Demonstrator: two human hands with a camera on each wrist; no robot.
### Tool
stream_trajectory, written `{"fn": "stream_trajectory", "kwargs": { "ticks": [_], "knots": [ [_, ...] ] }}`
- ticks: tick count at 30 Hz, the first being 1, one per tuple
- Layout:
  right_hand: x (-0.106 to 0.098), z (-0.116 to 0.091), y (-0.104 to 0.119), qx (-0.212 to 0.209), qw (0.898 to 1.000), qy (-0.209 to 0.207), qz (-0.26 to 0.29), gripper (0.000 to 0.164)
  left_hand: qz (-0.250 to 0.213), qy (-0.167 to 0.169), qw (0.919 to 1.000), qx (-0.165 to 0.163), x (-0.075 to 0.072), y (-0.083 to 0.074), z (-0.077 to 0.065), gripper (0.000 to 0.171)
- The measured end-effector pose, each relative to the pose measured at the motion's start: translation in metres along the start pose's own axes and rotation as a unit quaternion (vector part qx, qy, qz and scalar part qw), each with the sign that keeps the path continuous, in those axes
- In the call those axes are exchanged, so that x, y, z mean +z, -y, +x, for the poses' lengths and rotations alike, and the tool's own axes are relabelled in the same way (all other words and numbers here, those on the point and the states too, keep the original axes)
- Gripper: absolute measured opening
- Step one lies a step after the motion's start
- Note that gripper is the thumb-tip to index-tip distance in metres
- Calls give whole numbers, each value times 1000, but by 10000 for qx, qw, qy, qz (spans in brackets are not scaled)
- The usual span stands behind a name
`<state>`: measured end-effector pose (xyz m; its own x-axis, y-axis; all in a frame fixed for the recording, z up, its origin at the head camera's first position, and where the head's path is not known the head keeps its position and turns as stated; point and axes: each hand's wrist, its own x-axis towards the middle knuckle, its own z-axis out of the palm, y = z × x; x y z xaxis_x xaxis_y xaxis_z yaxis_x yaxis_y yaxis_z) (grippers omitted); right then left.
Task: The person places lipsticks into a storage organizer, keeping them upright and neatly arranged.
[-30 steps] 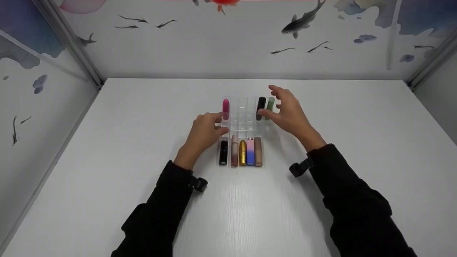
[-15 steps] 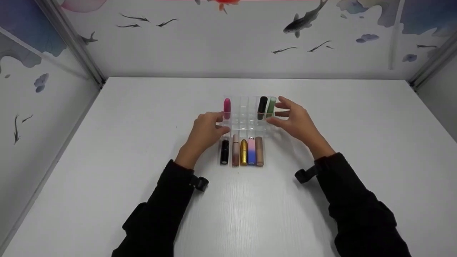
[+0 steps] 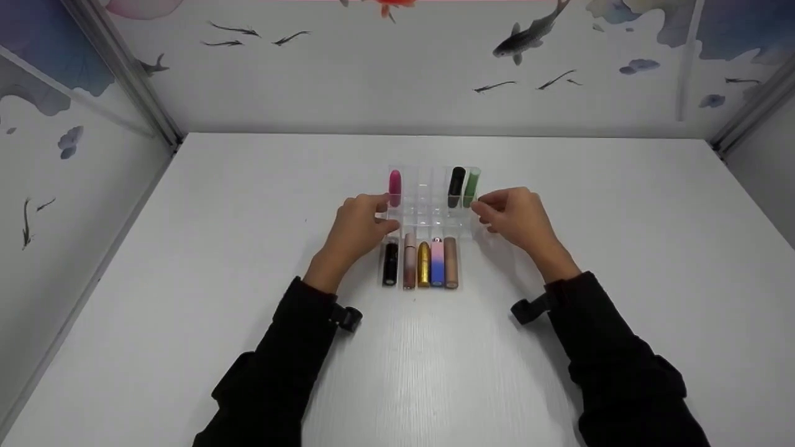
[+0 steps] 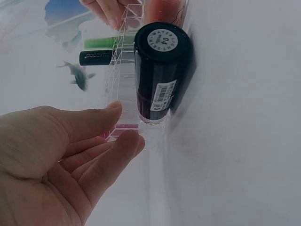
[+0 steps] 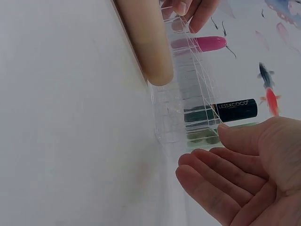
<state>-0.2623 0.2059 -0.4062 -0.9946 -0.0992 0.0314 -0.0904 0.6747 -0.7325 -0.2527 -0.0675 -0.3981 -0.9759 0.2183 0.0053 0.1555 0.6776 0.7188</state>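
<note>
1. Right grip (image 3: pixel 512 214) has lowered, its fingertips drawing together beside the clear rack (image 3: pixel 423 186); probably to steady it.
2. Right grip: thumb and relaxed fingers apart, holding no tube, beside the green tube (image 3: pixel 471 187).
3. Left grip (image 3: pixel 357 230): loosely parted near the pink tube (image 3: pixel 395 188); contact unclear.
4. Rack: on the worktop (image 3: pixel 435 372), between both grips.

Clear glossy plastic organizer (image 3: pixel 423 211), glossy black tube (image 4: pixel 146 87) with paper-like label (image 4: pixel 163 96), metallic-looking gold tube (image 3: pixel 423 264), smooth counter (image 3: pixel 410 372), matt black cloth sleeves (image 3: pixel 267 372)
</note>
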Motion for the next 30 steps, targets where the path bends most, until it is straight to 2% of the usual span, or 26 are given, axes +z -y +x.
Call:
{"fn": "stream_trajectory", "kwargs": {
  "ticks": [9,21,30],
  "knots": [
    [0,1,-1,413,9988,259,39,35,108,60,9999,-100,0,-2,2,48],
    [-2,-2,3,354,9962,800,51,34,26,63,10000,-54,-1,1,1,47],
    [-1,-1,1,608,9944,841,198,39,96,33,9999,3,-1,1,1,46]
  ]
}}
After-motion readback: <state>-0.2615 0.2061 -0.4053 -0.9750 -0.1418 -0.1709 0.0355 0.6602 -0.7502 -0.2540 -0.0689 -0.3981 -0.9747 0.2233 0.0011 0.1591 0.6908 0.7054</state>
